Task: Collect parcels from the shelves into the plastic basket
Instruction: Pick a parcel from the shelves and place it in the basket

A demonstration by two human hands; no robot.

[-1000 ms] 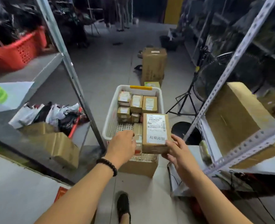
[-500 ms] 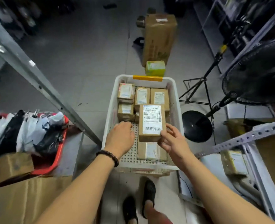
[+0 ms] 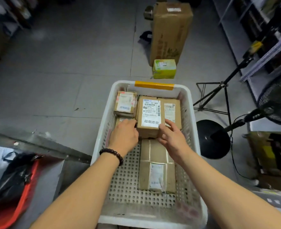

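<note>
Inside the white perforated plastic basket, I see the left hand, fingers curled against the brown cardboard parcel with a white label, low in the far half beside smaller taped boxes, the right hand gripping its right corner.

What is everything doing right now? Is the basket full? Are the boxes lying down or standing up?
White basket: partly filled, part of its holey floor bare.
Labelled parcel: label up, held between both hands at the basket's far end.
Left hand: holds the parcel's left side.
Right hand: holds its right side.
Flat parcel: lying on the basket floor.
Tall carton: standing upright.
</note>
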